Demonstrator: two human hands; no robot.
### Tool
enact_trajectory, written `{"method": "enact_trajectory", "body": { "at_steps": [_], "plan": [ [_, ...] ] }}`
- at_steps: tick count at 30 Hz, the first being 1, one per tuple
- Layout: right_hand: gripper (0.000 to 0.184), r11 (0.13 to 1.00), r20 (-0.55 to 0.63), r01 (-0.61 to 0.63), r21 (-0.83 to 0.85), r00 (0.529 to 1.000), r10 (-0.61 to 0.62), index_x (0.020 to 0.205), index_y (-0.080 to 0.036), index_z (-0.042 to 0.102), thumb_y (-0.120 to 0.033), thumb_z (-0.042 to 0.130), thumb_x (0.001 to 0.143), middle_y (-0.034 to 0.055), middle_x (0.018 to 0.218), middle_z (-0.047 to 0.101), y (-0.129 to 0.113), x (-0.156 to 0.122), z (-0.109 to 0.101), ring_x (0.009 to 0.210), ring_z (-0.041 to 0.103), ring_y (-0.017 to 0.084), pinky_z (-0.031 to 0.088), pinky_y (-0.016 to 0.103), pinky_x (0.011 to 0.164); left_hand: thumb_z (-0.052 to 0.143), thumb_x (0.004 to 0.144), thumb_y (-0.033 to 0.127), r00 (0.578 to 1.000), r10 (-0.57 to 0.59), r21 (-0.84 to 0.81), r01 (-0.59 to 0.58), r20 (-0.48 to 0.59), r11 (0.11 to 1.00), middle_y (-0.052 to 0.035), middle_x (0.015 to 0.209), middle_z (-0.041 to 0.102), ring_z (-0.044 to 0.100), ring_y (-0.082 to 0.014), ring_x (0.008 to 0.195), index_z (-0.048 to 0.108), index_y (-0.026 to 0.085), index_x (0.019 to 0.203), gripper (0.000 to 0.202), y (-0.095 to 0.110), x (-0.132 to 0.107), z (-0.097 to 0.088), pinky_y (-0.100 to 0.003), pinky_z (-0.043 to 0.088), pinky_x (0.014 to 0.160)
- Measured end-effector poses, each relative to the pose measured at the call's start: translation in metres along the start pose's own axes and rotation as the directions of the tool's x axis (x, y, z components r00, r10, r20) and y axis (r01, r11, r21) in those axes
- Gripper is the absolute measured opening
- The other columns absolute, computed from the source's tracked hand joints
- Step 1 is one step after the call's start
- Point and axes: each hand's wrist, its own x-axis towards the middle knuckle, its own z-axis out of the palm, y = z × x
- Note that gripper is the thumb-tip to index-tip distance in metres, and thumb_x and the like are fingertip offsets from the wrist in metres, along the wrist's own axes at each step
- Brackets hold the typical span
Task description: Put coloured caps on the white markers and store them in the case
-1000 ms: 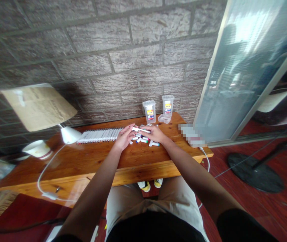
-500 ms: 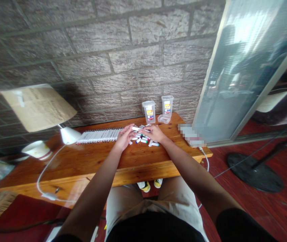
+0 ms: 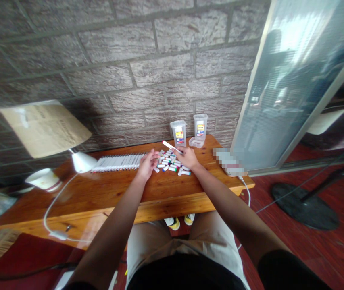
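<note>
My right hand [image 3: 188, 157] pinches a white marker [image 3: 169, 146], held tilted above a pile of loose marker caps [image 3: 172, 164] on the wooden table [image 3: 105, 193]. My left hand [image 3: 147, 163] hovers just left of the pile with its fingers curled; I cannot see anything in it. A long row of white markers [image 3: 119, 162] lies side by side to the left of my hands.
Two clear plastic marker cases [image 3: 180, 133] stand at the table's back edge by the brick wall, with a lid [image 3: 196, 141] lying beside them. A white desk lamp [image 3: 82, 162] with its cable, a cup [image 3: 44, 179] and a fan base [image 3: 306, 206] on the floor are around.
My hands have come apart. The right hand has lifted the white marker up and back; the left hand has let go of it and drawn slightly left.
</note>
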Motion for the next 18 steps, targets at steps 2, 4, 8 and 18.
{"method": "enact_trajectory", "body": {
  "at_steps": [2,4,8,18],
  "plan": [
    [0.027,1.000,0.013,0.011,0.028,1.000,-0.012,0.088,-0.018,0.071,-0.042,0.057,0.088,0.0001,0.072,0.069,0.000,0.000,0.002,0.063,0.057,0.014,0.042,0.025,0.062,0.081,0.068,0.051,0.999,-0.006,-0.003,0.006,0.039,1.000,-0.0053,0.070,0.070,0.048,-0.0039,0.043,0.072,0.011,0.082,0.043,0.000,-0.002,0.001,-0.017,0.029,0.039],
    [0.024,0.998,0.044,0.034,0.062,0.998,-0.037,0.098,-0.019,0.068,-0.038,0.060,0.086,0.0005,0.078,0.070,-0.001,-0.001,0.003,0.066,0.060,0.014,0.044,0.025,0.065,0.082,0.068,0.050,0.996,-0.016,-0.009,0.016,0.087,1.000,-0.0060,0.075,0.071,0.050,-0.0043,0.046,0.072,0.012,0.087,0.045,0.001,-0.005,0.003,-0.017,0.032,0.041],
    [0.028,0.968,0.226,0.141,0.208,0.956,-0.187,0.104,-0.020,0.064,-0.040,0.063,0.086,0.0002,0.084,0.071,-0.007,-0.005,0.006,0.074,0.063,0.014,0.047,0.024,0.070,0.085,0.067,0.044,0.979,-0.023,0.002,0.023,0.203,1.000,-0.0028,0.072,0.069,0.052,-0.0044,0.049,0.072,0.013,0.089,0.040,-0.001,-0.011,0.006,-0.017,0.036,0.045],
    [0.025,0.937,0.008,0.317,-0.147,0.948,-0.319,0.086,-0.019,0.064,-0.044,0.063,0.089,0.0064,0.087,0.064,-0.021,-0.009,0.008,0.086,0.056,0.021,0.042,0.032,0.083,0.086,0.065,0.047,1.000,-0.002,-0.081,0.002,0.001,0.997,0.0022,0.063,0.064,0.048,-0.0031,0.045,0.061,0.014,0.069,0.041,0.002,-0.004,0.002,-0.018,0.037,0.046]
  ]
}}
